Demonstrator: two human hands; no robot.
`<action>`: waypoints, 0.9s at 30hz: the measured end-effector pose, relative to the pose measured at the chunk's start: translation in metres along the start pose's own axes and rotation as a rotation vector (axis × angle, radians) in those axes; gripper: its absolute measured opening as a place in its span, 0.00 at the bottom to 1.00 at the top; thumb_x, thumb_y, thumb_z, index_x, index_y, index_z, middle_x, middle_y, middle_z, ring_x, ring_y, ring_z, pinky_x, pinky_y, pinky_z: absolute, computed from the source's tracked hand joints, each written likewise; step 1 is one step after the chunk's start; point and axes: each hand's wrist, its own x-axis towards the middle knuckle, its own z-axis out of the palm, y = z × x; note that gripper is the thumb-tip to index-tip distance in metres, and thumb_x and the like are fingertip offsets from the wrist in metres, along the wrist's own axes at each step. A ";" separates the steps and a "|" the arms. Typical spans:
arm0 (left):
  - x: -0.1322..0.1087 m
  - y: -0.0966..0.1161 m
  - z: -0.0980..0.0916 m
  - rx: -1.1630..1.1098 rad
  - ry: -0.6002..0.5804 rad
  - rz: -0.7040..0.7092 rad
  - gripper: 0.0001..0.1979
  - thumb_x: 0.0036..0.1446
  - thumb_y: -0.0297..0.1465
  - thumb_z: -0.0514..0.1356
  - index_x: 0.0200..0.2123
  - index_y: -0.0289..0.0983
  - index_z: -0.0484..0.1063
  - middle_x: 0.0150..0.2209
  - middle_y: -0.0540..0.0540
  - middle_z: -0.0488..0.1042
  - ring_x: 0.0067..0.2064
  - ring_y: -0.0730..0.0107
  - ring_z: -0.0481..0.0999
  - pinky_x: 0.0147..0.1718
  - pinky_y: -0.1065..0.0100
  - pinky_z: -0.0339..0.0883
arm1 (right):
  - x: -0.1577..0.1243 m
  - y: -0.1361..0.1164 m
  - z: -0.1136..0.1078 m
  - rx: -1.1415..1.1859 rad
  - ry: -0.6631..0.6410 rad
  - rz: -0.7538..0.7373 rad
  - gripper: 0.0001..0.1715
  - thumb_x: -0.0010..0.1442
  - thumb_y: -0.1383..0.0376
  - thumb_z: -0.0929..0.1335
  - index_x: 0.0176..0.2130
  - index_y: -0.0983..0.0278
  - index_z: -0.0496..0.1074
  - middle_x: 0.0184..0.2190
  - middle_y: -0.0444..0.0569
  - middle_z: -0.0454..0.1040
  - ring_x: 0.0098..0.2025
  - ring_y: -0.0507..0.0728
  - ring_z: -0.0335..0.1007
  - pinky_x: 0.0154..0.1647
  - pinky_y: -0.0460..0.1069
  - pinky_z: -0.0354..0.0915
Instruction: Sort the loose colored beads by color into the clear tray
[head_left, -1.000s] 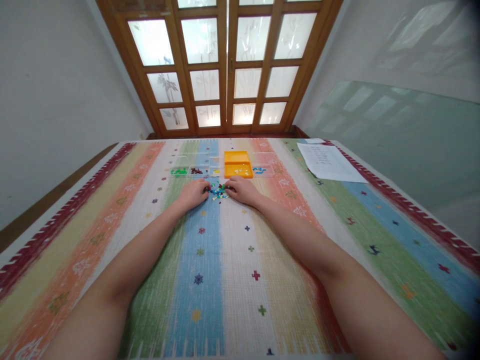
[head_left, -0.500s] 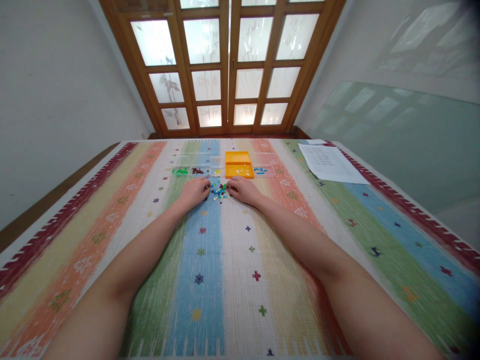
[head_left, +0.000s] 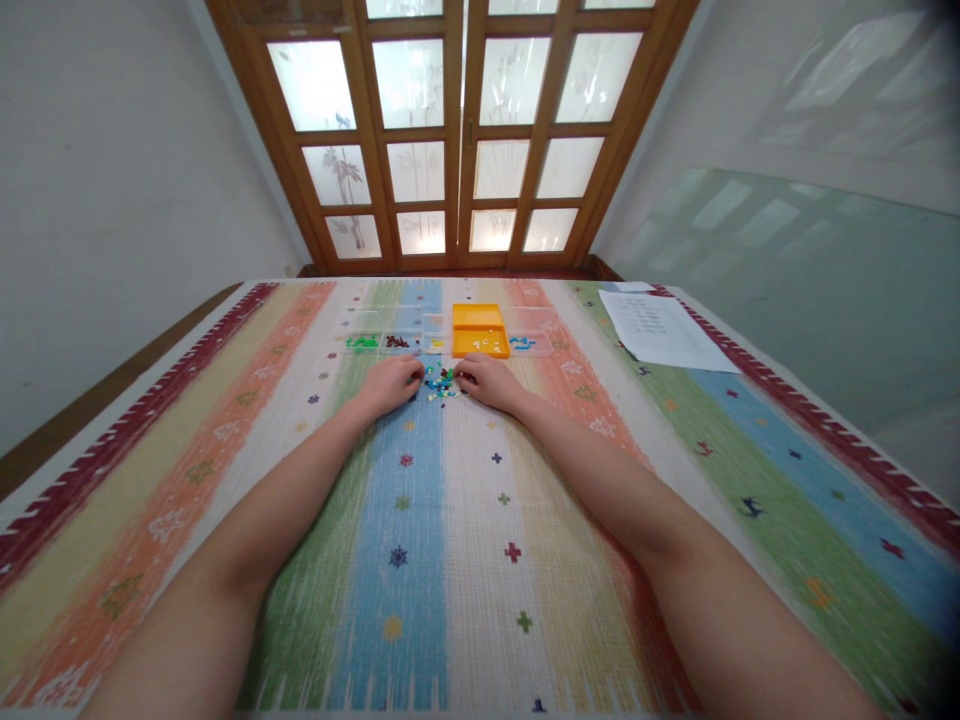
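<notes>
A small loose pile of mixed tiny pieces [head_left: 441, 384], blue, green, white and dark red, lies on the striped tablecloth between my hands. At its left edge rests my left hand [head_left: 390, 386], fingers curled and pressed together. My right hand [head_left: 489, 382] reaches the pile from the other side, thumb and fingers drawn into a pinch. Anything held in either set of fingertips is too small to make out. Just beyond stands an open orange box [head_left: 480, 316] with several white pieces [head_left: 486, 344] in it.
Clear plastic boxes flank the orange one, holding green pieces [head_left: 363, 343], dark brown pieces [head_left: 397, 342], yellow pieces [head_left: 436, 344] and blue pieces [head_left: 523, 342]. A printed paper sheet [head_left: 664, 330] lies at the far right. Wooden glass-paned doors [head_left: 461, 150] stand behind the table.
The whole view has shifted very slightly. Both hands stay at the pile, with only tiny movement of the fingers, if any.
</notes>
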 end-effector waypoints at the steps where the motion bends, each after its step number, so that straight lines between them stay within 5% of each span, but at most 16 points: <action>1: 0.000 0.001 -0.001 0.003 -0.010 0.024 0.10 0.63 0.30 0.58 0.43 0.40 0.81 0.45 0.42 0.79 0.46 0.57 0.77 0.45 0.62 0.69 | 0.000 0.000 0.000 0.002 -0.001 0.001 0.09 0.69 0.65 0.68 0.46 0.60 0.80 0.41 0.51 0.77 0.45 0.58 0.70 0.45 0.50 0.60; 17: 0.006 -0.001 0.001 -0.022 0.021 0.132 0.11 0.66 0.32 0.58 0.43 0.40 0.81 0.43 0.42 0.77 0.49 0.57 0.76 0.50 0.60 0.69 | 0.001 -0.001 0.000 0.021 0.008 0.013 0.09 0.69 0.65 0.69 0.45 0.60 0.80 0.40 0.50 0.77 0.44 0.58 0.70 0.45 0.50 0.60; 27: 0.065 -0.008 -0.002 -0.123 0.169 -0.100 0.12 0.66 0.32 0.58 0.44 0.38 0.81 0.42 0.43 0.80 0.43 0.62 0.76 0.45 0.64 0.68 | 0.002 -0.001 0.001 0.047 0.003 0.033 0.09 0.69 0.66 0.69 0.45 0.60 0.81 0.42 0.51 0.77 0.44 0.58 0.71 0.45 0.50 0.61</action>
